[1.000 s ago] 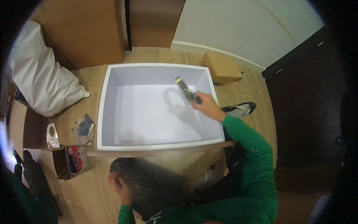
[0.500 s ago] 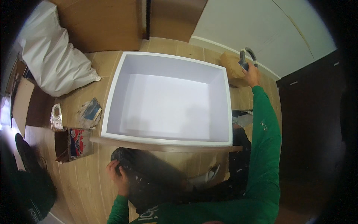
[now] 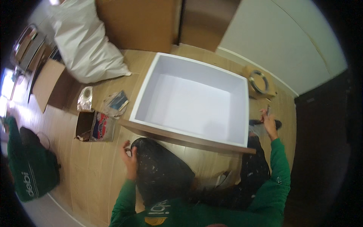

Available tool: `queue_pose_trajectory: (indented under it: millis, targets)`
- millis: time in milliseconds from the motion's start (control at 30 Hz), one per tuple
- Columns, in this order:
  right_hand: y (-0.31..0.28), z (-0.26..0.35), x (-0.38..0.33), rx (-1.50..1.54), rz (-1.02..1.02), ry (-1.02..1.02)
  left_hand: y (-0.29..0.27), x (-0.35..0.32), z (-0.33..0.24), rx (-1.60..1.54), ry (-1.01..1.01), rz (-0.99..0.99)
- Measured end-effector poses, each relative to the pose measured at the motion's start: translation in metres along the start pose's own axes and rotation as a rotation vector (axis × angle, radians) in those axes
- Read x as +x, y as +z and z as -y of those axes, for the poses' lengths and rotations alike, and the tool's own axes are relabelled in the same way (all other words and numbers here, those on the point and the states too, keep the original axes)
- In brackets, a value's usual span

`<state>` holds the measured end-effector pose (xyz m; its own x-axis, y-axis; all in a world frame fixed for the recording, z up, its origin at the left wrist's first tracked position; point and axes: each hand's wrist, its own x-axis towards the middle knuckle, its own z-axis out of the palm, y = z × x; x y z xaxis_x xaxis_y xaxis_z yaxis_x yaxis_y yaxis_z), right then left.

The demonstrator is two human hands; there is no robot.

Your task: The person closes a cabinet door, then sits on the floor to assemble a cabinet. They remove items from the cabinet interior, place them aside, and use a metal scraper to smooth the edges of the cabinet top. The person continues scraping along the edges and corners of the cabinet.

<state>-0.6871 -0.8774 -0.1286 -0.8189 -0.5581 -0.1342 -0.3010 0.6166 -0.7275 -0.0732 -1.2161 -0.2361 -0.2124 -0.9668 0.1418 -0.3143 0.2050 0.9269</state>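
A white open drawer box [image 3: 189, 102] stands on the floor before me, with a brown wood-look panel [image 3: 170, 136] along its near edge. Beyond its right side, a ring-shaped roll of grey-black band [image 3: 258, 82] lies on a piece of brown cardboard [image 3: 247, 72]. My right hand [image 3: 270, 124] is just short of this roll, closed around a small thin grey tool [image 3: 269, 109] whose kind I cannot make out. My left hand [image 3: 130, 159] is beside my bent left knee, its fingers curved and apart, holding nothing.
At the far left lean a full white sack [image 3: 83, 45] and a large cardboard sheet [image 3: 140, 26]. A small open carton [image 3: 102, 126], a silvery roll [image 3: 86, 94] and a crumpled packet [image 3: 118, 102] lie left of the drawer. Another person in green [image 3: 32, 166] is at the left edge.
My right hand has let go of the roll, which now lies on the cardboard, and has drawn back toward me with a thin tool in it. The view has turned left.
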Motion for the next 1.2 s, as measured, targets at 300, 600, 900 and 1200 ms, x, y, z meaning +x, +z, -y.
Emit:
queue_pose_trajectory:
  millis: [300,600,900,1200]
  targets:
    - [0.029,-0.007,-0.155,0.306,0.315,0.343,0.016,0.092,0.052,-0.14,0.005,0.358]
    - [0.035,0.024,-0.169,0.281,0.562,0.192,0.023,0.1,0.049,-0.118,0.05,0.438]
    - [0.036,0.048,-0.182,0.087,0.23,0.014,0.02,0.101,0.002,-0.162,0.071,0.494]
    - [0.006,0.106,-0.147,0.642,-0.098,-0.126,0.019,0.148,-0.128,-0.151,0.085,0.396]
